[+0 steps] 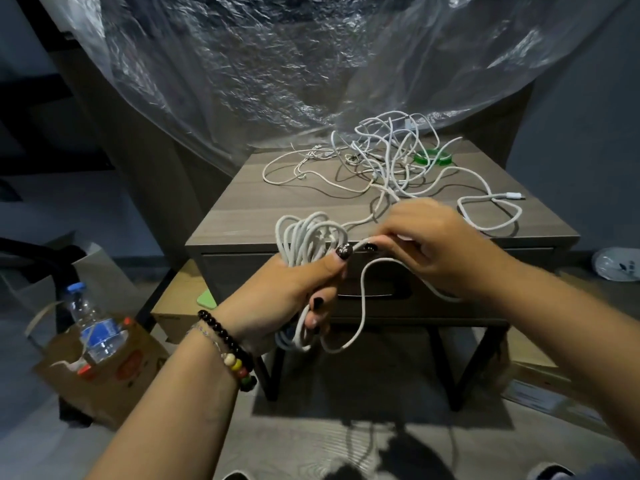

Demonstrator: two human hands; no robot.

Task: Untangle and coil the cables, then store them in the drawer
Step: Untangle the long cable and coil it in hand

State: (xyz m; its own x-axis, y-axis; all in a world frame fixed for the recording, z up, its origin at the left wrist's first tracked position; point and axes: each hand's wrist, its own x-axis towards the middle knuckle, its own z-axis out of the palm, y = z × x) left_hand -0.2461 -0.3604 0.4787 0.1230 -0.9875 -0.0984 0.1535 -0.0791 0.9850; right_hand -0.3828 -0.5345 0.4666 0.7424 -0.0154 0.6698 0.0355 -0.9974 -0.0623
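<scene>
Left hand point(294, 285) clamped round the coil point(308, 240), keeping the loops from springing apart. Right hand point(429, 244), at three o'clock and touching, pinching the feeding strand. Remaining tangle point(384, 157) at twelve o'clock on the table point(242, 216) (drawer point(381, 292) closed).

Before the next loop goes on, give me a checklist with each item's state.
1. Left hand grips the coil: ok.
2. Right hand pinches the feeding strand: ok.
3. Cable free of the tangle on the table: not ok, it runs into the pile.
4. Drawer open for storing: not ok, closed.
5. Green ring clear of cables: not ok, strands cross it.
</scene>
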